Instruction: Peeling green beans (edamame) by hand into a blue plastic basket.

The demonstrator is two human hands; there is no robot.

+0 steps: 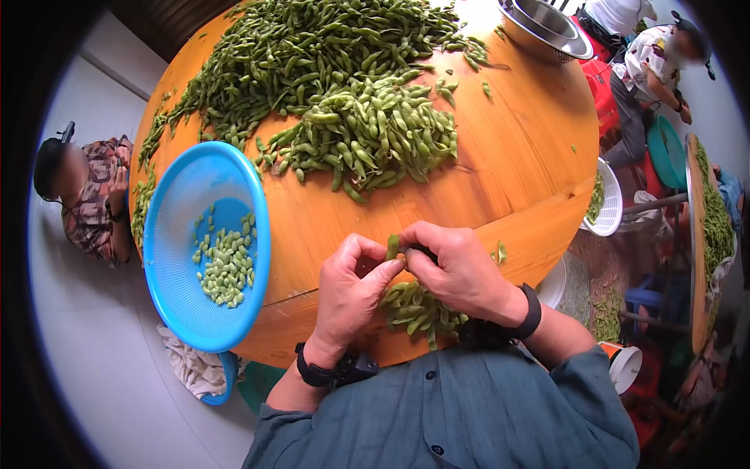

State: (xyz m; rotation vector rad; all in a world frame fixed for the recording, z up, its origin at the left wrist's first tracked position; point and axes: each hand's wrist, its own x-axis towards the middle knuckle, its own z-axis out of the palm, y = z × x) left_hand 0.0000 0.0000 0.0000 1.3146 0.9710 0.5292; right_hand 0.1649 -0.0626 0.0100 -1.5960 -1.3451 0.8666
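Over the near edge of a round wooden tabletop [516,168], the left hand [351,285] pinches a green pod [392,247] between thumb and forefinger, its other fingers curled in. The right hand [457,270] meets it there, thumb and forefinger closed on the same pod, which points upward between the fingertips; the underside of this grip is hidden. Black bands [531,309] circle both wrists. Just below the hands, close to the person's blue-grey shirt [406,414], lies a small heap of pods [418,309], partly covered by the right hand. To the left, a blue mesh basket [169,289] overhangs the tabletop's edge, with pale green shelled beans [226,270] gathered on its bottom. Beyond the hands spreads a paler mound of pods [367,141], touching a far larger, darker pile [289,59] behind it. Metal bowls [582,48] sit nested at the far right edge. A person in a patterned shirt [95,191] is at the left, and another in a light top [655,59] at the upper right.
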